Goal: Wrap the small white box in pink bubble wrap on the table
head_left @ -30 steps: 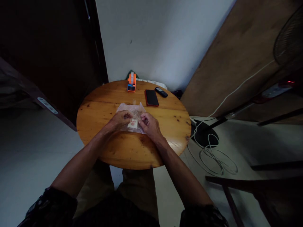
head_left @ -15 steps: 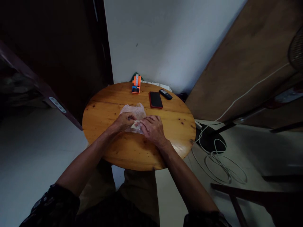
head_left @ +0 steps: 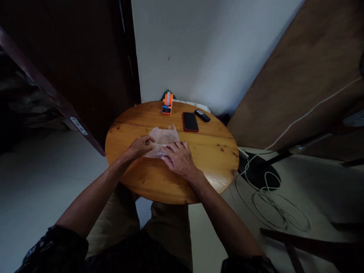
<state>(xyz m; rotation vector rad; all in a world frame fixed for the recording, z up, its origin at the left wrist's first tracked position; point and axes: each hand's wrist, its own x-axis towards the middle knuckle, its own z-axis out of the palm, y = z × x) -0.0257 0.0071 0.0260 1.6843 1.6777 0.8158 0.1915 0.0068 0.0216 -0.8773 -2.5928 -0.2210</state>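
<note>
A sheet of clear bubble wrap (head_left: 163, 136) lies on the oval wooden table (head_left: 210, 155), with something pale under or inside it that I cannot make out. My left hand (head_left: 142, 146) is at the left edge of the wrap, thumb and fingers curved and a gap between them. Over the right part of the wrap rests my right hand (head_left: 178, 156), its fingers spread and pressing on the plastic.
An orange tape dispenser (head_left: 167, 103) stands at the table's back edge. Right of it lie a black tablet-like object with a red edge (head_left: 190, 122) and a black phone (head_left: 202, 115). A white cable (head_left: 267, 193) coils on the floor at the right.
My left hand has moved left, away from my right hand, and its fingers have parted. My right hand has flattened onto the wrap. The whole view has shifted slightly.
</note>
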